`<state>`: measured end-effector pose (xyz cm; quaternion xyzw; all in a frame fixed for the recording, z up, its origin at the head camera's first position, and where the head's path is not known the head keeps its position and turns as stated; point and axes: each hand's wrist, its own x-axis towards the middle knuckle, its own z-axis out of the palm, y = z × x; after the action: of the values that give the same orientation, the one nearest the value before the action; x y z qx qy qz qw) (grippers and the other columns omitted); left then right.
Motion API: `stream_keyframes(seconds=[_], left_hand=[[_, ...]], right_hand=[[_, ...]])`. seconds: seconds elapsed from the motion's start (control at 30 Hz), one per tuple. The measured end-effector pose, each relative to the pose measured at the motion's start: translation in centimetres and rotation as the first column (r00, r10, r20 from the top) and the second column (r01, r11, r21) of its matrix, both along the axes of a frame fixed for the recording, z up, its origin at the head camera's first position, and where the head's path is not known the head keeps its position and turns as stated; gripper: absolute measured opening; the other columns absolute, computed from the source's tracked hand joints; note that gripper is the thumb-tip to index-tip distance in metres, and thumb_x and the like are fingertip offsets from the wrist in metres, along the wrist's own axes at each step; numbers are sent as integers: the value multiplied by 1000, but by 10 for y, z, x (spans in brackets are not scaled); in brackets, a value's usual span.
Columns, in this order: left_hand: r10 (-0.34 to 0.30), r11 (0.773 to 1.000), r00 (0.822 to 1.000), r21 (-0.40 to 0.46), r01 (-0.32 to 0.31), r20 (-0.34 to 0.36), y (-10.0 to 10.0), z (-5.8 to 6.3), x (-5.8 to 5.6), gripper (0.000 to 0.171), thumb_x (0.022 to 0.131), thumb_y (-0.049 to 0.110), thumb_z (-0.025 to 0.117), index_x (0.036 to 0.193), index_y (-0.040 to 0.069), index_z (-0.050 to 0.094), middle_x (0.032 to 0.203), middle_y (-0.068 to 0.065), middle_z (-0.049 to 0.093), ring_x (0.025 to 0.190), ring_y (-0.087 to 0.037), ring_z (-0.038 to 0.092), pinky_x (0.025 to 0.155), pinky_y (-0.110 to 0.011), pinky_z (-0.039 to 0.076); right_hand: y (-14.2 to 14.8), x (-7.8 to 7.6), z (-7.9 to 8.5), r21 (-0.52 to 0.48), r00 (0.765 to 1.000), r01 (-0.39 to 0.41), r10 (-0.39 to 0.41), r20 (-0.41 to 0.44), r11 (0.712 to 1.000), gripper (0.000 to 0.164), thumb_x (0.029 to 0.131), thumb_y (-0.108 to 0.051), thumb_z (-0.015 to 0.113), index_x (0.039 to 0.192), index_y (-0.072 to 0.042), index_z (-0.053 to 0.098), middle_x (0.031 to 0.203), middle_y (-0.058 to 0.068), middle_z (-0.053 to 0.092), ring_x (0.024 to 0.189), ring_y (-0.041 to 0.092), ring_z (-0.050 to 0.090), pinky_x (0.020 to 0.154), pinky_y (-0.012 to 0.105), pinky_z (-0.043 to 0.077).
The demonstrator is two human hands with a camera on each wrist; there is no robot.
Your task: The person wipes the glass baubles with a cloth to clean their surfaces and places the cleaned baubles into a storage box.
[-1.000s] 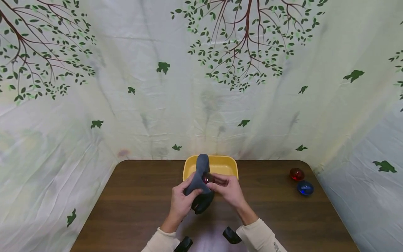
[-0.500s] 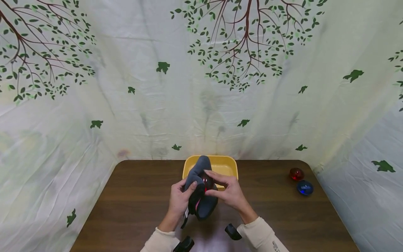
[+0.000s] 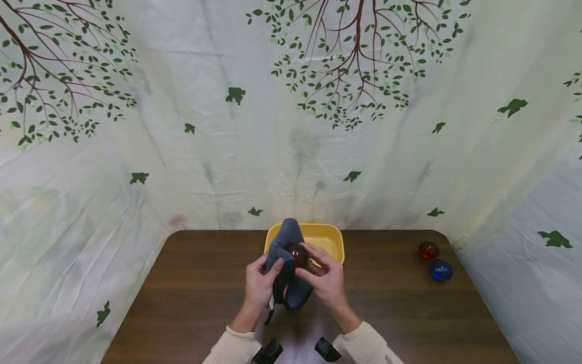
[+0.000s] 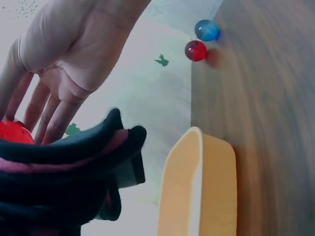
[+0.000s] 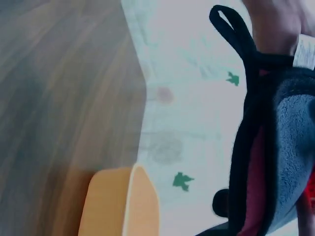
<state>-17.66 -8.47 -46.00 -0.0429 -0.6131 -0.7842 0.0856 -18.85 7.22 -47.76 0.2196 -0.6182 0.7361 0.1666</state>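
While the left hand [image 3: 258,289] has its grip clasped on the edge of a padded fabric piece [image 3: 286,243], thumb on the near side, the right hand [image 3: 328,278] works from about 3 o'clock of it, its grip grasping a dark red ball [image 3: 298,255] between thumb and fingers. That held ball sits against the fabric at a fold, over the middle of the desk [image 3: 391,308]; how deep it lies in the fold I cannot tell. The fabric is slate-blue with black edging and a pink lining, and it stands tilted in the air, one end pointing to 12 o'clock and the rounded darker end to 6 o'clock. From its 7 o'clock side hangs a black loop [image 5: 230,23], with a white tag [image 5: 306,51] near it. Just past the fabric, toward 12 to 1 o'clock, a yellow tray [image 3: 324,233] rests at the far edge of the desk, partly hidden in the head view behind the fabric. Well apart from the hands, at 3 o'clock of the held ball, a second red ball [image 3: 429,251] lies on the desk, with a clear blue ball [image 3: 440,270] just beside it at its 5 o'clock. Beyond the desk's 12 o'clock edge hangs a pale backdrop [image 3: 295,167], printed with branches and green leaves. Cream sleeves [image 3: 366,346] come in from 5 and 7 o'clock.
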Motion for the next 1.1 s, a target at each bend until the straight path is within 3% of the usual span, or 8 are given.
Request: stream_keyframes(seconds=[0.17, 0.3, 0.43, 0.6, 0.7, 0.77, 0.87, 1.1], left_hand=[[-34, 998, 998, -50, 31, -62, -2, -1, 1, 37, 85, -7, 67, 119, -18, 58, 102, -13, 70, 88, -13, 67, 78, -29, 57], [-52, 984, 988, -175, 26, -146, -5, 0, 2, 50, 81, -7, 71, 128, -9, 55, 118, -25, 63, 95, -11, 66, 82, -26, 55], [-66, 964, 969, -267, 0, -238, -7, 0, 1, 56, 77, -10, 73, 130, -6, 56, 125, -23, 60, 107, -9, 62, 91, -21, 49], [-80, 927, 891, -361, -98, -447, -6, 6, 3, 56, 67, -17, 76, 121, -13, 59, 124, -28, 58, 119, -19, 55, 100, -19, 41], [-70, 907, 846, -387, -167, -528, -5, 10, 6, 53, 64, -19, 77, 115, -16, 61, 119, -32, 59, 115, -32, 57, 99, -18, 41], [-60, 909, 854, -382, -167, -517, -5, 9, 6, 52, 65, -18, 77, 115, -15, 62, 119, -31, 59, 114, -37, 57, 99, -18, 40], [-38, 923, 898, -359, -136, -438, -6, -2, 2, 52, 70, -14, 76, 120, -11, 61, 124, -25, 59, 117, -36, 54, 101, -19, 39], [21, 954, 974, -286, -88, -227, -7, -9, 2, 50, 79, -6, 74, 127, -7, 58, 123, -23, 61, 108, -11, 61, 90, -19, 48]], right_hand=[[7, -4, 1, 35, 997, -69, 70, -35, 997, 49, 79, 11, 71, 125, 15, 55, 123, 31, 58, 112, 16, 61, 89, 32, 51], [11, -4, 9, 76, 990, -74, 64, 127, 994, 42, 84, -1, 72, 123, 8, 61, 117, 25, 64, 102, 16, 66, 84, 30, 54], [12, -5, 15, 94, 954, -86, 54, 294, 992, 36, 87, -5, 69, 120, 8, 63, 111, 25, 67, 92, 19, 70, 78, 33, 57], [11, -8, 20, 86, 884, -97, 46, 465, 992, 31, 93, -16, 66, 110, 10, 68, 96, 21, 71, 76, 19, 71, 71, 35, 59], [12, -10, 22, 88, 870, -136, 77, 486, 987, 34, 94, -20, 64, 108, 11, 68, 92, 18, 71, 73, 20, 70, 71, 38, 59], [13, -10, 21, 71, 874, -174, 121, 470, 982, 34, 94, -18, 64, 111, 12, 67, 96, 20, 71, 76, 21, 71, 74, 41, 58], [15, -10, 17, 29, 887, -224, 191, 420, 974, 38, 91, -12, 67, 119, 13, 61, 107, 23, 68, 86, 20, 71, 78, 40, 57], [14, -9, 9, -9, 937, -226, 220, 272, 974, 52, 80, -2, 77, 125, 13, 55, 122, 29, 59, 104, 18, 65, 88, 31, 52]])
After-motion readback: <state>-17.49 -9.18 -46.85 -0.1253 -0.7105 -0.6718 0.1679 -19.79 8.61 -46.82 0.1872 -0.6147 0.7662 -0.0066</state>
